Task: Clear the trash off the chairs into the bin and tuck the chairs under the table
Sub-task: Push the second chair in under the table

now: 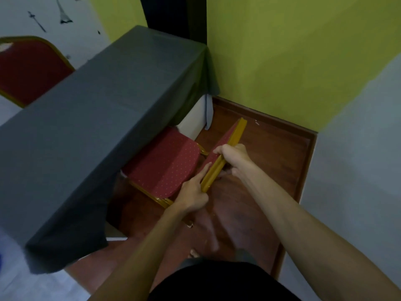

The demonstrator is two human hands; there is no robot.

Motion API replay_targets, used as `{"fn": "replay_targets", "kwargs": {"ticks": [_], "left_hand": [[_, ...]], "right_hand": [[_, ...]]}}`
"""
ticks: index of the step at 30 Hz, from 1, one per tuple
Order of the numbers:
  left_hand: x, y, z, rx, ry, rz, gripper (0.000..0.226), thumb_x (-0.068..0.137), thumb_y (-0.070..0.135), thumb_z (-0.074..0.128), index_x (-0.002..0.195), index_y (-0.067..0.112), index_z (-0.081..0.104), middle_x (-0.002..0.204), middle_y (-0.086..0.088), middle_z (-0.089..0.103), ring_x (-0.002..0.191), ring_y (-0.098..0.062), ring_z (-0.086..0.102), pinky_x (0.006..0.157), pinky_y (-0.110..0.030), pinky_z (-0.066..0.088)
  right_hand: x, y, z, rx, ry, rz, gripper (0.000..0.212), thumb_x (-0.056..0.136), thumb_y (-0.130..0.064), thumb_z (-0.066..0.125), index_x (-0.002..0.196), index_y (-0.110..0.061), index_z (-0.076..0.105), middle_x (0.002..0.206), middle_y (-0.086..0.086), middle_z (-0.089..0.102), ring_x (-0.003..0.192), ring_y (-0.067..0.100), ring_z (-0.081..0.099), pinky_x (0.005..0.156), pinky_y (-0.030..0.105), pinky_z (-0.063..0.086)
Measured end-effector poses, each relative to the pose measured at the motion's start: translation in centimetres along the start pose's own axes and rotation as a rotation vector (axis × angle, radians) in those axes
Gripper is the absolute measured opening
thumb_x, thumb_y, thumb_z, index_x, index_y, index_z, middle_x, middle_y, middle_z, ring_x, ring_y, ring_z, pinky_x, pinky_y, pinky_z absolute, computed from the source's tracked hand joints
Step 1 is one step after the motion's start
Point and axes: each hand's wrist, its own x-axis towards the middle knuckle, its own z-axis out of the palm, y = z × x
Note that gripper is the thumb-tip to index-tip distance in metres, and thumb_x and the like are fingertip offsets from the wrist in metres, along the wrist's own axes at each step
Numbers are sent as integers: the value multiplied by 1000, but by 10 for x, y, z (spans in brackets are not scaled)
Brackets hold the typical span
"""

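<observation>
A reddish-brown wooden floor (260,153) fills the corner of a room with yellow-green and pale walls, and the person's dark clothing shows at the near edge. Both bare forearms reach forward to the backrest of a red chair (167,161) with a gold frame, seen edge-on from above. The left hand (193,196) is at the near end of the backrest's top rail, its fingers (202,172) pressed together and laid flat along the red padded face, the gold rail just to their right. The right hand (235,158) is closed around the rail farther along, its fingers (219,149) curled over the top onto the padded side. The chair's dotted seat lies to the left of the hands, its far part hidden beneath the hanging grey cloth of the tabletop (93,118). Beyond the tabletop, at far left, stands a second red chair (30,68).
</observation>
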Motion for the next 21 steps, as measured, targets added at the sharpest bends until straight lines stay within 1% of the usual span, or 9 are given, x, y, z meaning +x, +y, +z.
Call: {"fn": "replay_targets", "kwargs": {"ticks": [3,8,10,12,14,16,17,19,21], "left_hand": [[8,-8,-16,12,-16,36,102,77,-5,57,152,53,17,63,7,56,39,0,49,43,-14,41],[18,-15,-38,5,-29,40,103,78,-5,58,155,49,15,71,5,59,43,2,52,43,-13,41],[26,-18,-50,14,-12,27,104,77,-5,58,154,51,15,79,-3,64,54,-7,58,46,-19,46],[32,-21,-62,9,5,3,106,76,-5,57,152,56,15,86,-15,68,61,-20,61,51,-31,50],[36,-26,-75,12,10,-15,107,75,-3,59,150,60,16,94,-23,70,66,-27,65,55,-38,54],[41,-31,-91,13,6,-25,107,73,-1,61,149,61,17,98,-22,71,74,-31,71,59,-38,58],[46,-35,-98,16,14,-31,108,72,-1,62,148,62,17,100,-20,71,77,-33,72,62,-41,60],[55,-42,-111,5,30,-43,109,71,-1,62,146,65,19,107,-21,71,81,-33,73,67,-47,62],[63,-49,-123,-9,43,-61,110,70,-3,62,143,68,21,113,-22,69,81,-36,72,67,-53,61]], "right_hand": [[11,-4,15,21,10,-4,31,79,-1,67,109,6,64,80,20,67,56,30,70,44,45,58],[28,-9,40,45,15,-11,34,73,-3,66,104,11,69,76,20,65,62,34,71,48,42,58],[35,-17,51,55,-4,-20,33,74,-2,65,104,11,69,69,18,64,57,32,70,48,42,58],[42,-23,63,51,-30,-21,33,74,-3,66,104,10,68,66,17,64,57,33,70,48,45,59],[48,-29,76,48,-66,-14,31,74,-5,67,101,9,68,65,17,64,59,35,72,50,56,61],[54,-35,90,50,-98,-9,27,75,-6,68,98,8,67,66,18,65,59,37,73,53,64,60],[57,-39,97,51,-115,-4,27,76,-7,68,99,9,67,68,19,66,60,37,73,53,64,60],[64,-47,110,41,-156,6,31,78,-9,69,103,9,68,75,20,69,63,36,74,50,56,61],[72,-55,122,33,-194,14,33,81,-13,71,106,8,67,82,21,70,65,35,74,48,50,61]]}}
